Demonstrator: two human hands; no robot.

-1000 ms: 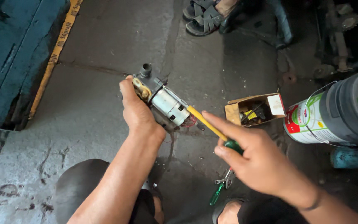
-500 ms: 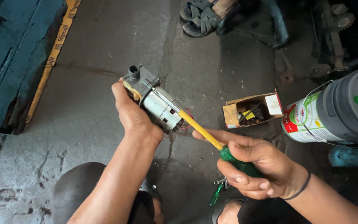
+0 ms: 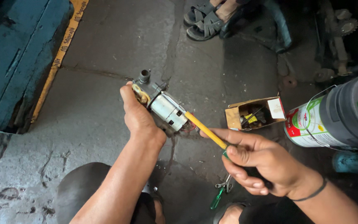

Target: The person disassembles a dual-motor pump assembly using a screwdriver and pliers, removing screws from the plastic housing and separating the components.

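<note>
Grey floor (image 3: 104, 54) lies below. Left hand (image 3: 139, 118) fingers wrap the small motor (image 3: 166, 110), keeping it steady. Right hand (image 3: 262, 166) fingers pinch a yellow screwdriver (image 3: 206, 130), tip touching its four o'clock end.

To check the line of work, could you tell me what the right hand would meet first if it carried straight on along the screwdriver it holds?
Most likely the small motor in the left hand; the right hand aims its yellow screwdriver at the motor's near end.
</note>
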